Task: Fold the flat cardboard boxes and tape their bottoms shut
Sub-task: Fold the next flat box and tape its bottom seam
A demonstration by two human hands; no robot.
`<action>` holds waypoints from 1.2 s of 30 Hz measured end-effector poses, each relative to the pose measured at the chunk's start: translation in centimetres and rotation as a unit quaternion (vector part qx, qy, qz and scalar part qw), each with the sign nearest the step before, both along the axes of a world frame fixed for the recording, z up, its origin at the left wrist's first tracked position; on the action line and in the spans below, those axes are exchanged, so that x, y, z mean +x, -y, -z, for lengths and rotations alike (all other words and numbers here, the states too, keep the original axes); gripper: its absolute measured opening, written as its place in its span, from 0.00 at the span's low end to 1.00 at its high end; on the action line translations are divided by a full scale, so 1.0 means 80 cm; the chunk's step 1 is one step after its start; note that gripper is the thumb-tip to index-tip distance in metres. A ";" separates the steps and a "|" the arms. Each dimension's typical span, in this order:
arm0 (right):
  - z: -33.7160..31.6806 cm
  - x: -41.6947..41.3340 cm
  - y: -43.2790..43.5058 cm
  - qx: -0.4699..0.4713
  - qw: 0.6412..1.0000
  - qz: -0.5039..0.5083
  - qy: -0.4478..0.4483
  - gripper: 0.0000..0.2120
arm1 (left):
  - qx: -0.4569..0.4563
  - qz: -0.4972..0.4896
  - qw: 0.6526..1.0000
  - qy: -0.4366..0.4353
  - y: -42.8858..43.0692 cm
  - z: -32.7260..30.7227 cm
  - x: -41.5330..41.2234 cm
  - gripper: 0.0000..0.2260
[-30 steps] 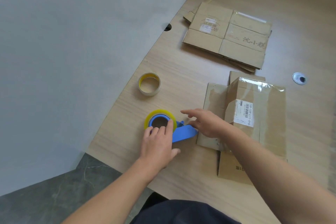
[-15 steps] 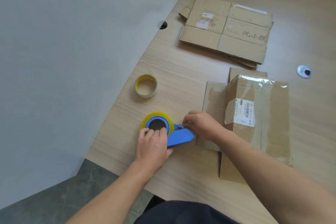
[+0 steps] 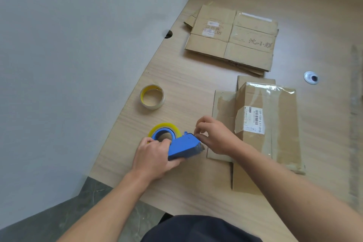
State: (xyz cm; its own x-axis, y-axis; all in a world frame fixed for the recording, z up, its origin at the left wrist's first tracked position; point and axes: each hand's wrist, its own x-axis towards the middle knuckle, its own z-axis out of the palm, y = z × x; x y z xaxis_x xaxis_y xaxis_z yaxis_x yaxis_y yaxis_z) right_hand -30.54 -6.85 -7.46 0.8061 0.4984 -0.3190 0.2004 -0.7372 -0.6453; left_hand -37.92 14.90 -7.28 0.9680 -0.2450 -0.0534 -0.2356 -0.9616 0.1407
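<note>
The left hand [image 3: 155, 156] grips the blue tape dispenser [image 3: 184, 148] from the near side. Its fingers are curled over the round part, where the yellowish tape roll [image 3: 167, 126] sits, and the thumb lies under the body. The dispenser rests on the wooden table [image 3: 196, 76] near its left edge. The right hand [image 3: 217, 136] is just right of it, with all fingers bent. The thumb and the first fingers come together at the dispenser's right end and touch it there. If the loose end of the tape is between them, I cannot tell. The right wrist lies over the left flap of a flat cardboard box [image 3: 282, 124], which has a white label [image 3: 253, 120] and lies on the table to the right of both hands. A stack of flat boxes [image 3: 231, 39] lies farther away, well apart from the hands. A loose tape roll [image 3: 152, 96] lies flat beyond the dispenser, near the table's left edge.
</note>
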 end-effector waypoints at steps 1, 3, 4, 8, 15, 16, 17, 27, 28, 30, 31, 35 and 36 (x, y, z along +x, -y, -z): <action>-0.005 -0.002 0.003 0.001 1.000 0.000 0.003 0.04 | 0.002 0.010 1.000 0.005 -0.002 -0.005 -0.001 0.24; -0.017 -0.007 0.009 -0.003 1.000 -0.001 0.009 0.03 | 0.000 0.035 0.999 0.010 -0.006 -0.013 -0.001 0.24; -0.023 -0.010 0.013 -0.005 1.000 0.003 0.013 0.04 | -0.006 0.044 0.999 0.011 -0.010 -0.017 -0.001 0.25; -0.053 -0.024 0.044 -0.009 0.998 0.056 0.025 0.03 | -0.035 0.025 0.998 -0.048 -0.031 -0.028 0.002 0.27; -0.091 -0.079 0.091 0.007 0.993 0.122 -0.003 0.06 | -0.036 0.116 0.980 -0.154 -0.036 -0.041 0.008 0.24; -0.094 -0.088 0.101 0.011 0.990 0.142 -0.004 0.07 | -0.028 0.126 0.978 -0.162 -0.032 -0.043 0.011 0.25; -0.097 -0.096 0.112 0.019 0.986 0.166 -0.005 0.07 | -0.022 0.134 0.976 -0.171 -0.027 -0.046 0.015 0.26; -0.101 -0.181 0.227 0.210 0.853 0.465 -0.108 0.07 | -0.033 0.190 0.944 -0.268 0.039 -0.087 0.054 0.20; -0.096 -0.186 0.229 0.212 0.850 0.470 -0.112 0.07 | -0.028 0.199 0.940 -0.277 0.053 -0.091 0.056 0.21; -0.087 -0.194 0.234 0.226 0.842 0.479 -0.102 0.09 | -0.012 0.213 0.932 -0.291 0.077 -0.096 0.060 0.22; -0.083 -0.197 0.239 0.237 0.834 0.490 -0.094 0.08 | -0.002 0.217 0.930 -0.295 0.086 -0.097 0.062 0.22; -0.071 -0.208 0.266 0.203 0.838 0.501 -0.075 0.06 | 0.010 0.192 0.928 -0.319 0.104 -0.101 0.070 0.20; -0.069 -0.208 0.270 0.187 0.846 0.494 -0.071 0.06 | 0.011 0.184 0.927 -0.327 0.109 -0.103 0.072 0.21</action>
